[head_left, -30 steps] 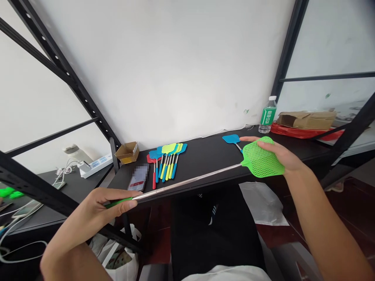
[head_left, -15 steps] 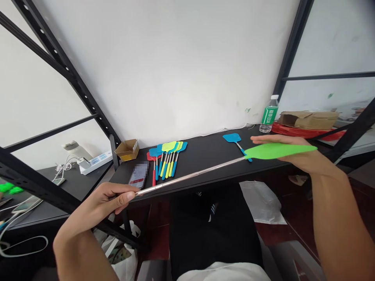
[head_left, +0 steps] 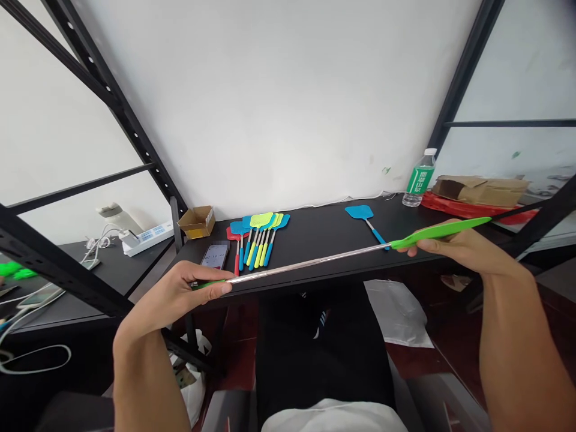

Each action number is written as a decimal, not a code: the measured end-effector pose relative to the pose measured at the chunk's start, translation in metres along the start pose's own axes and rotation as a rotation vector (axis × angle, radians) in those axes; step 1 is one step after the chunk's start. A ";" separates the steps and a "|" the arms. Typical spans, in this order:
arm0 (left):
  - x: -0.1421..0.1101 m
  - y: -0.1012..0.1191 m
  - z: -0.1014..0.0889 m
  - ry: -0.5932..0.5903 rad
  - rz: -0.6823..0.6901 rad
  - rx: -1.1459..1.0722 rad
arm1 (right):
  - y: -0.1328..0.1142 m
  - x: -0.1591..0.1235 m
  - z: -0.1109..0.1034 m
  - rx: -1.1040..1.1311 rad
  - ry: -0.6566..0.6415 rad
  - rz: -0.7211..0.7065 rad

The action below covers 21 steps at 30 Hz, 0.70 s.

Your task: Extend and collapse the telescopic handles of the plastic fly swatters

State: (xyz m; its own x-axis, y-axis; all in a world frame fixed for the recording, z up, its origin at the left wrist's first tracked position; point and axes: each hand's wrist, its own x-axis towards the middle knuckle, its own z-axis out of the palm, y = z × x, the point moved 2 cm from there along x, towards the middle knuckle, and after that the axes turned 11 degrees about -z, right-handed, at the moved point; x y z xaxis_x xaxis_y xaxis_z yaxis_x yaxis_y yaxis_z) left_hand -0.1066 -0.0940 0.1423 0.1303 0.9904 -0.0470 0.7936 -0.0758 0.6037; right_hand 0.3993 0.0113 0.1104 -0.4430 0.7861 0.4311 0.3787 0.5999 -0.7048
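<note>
A green fly swatter (head_left: pixel 438 233) with a long, extended metal rod stretches across the front of the black desk, held between both hands. My left hand (head_left: pixel 177 295) pinches its green handle end, thumb below and fingers above. At the other end, my right hand (head_left: pixel 463 249) grips the green head near where the rod joins it; some fingers are hidden behind the head. Beyond the rod lies a row of several blue, yellow and red fly swatters (head_left: pixel 261 240). A single blue fly swatter (head_left: pixel 360 212) lies apart, nearer my right hand.
A phone (head_left: pixel 215 255) and a small open cardboard box (head_left: pixel 197 222) are on the desk's left. At the right stand a water bottle (head_left: pixel 419 178) and a torn cardboard box (head_left: pixel 481 189) on red plastic. A power strip (head_left: pixel 148 237) lies left, beyond black metal posts.
The swatter's head has turned edge-on, and my right hand has gone from lying flat behind it to gripping its base. My left hand has shifted slightly right and up.
</note>
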 end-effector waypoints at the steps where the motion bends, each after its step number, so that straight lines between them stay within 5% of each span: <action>1: 0.000 0.001 0.000 0.015 -0.013 -0.005 | 0.001 0.000 0.001 0.027 -0.011 0.006; 8: -0.004 0.006 0.000 0.109 -0.030 -0.014 | -0.002 0.005 0.012 0.134 -0.087 -0.029; 13: -0.003 0.016 0.004 0.144 -0.048 0.003 | 0.000 0.007 0.019 0.247 -0.076 0.098; 21: -0.004 0.015 0.003 0.121 -0.073 -0.032 | 0.010 0.003 0.018 0.496 0.110 0.140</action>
State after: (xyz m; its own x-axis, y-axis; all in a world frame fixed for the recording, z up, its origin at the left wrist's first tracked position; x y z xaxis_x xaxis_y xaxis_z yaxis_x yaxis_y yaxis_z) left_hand -0.0936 -0.0998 0.1492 -0.0014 1.0000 0.0032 0.7789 -0.0009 0.6272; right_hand 0.3869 0.0172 0.0943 -0.3173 0.8808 0.3513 -0.0135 0.3662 -0.9304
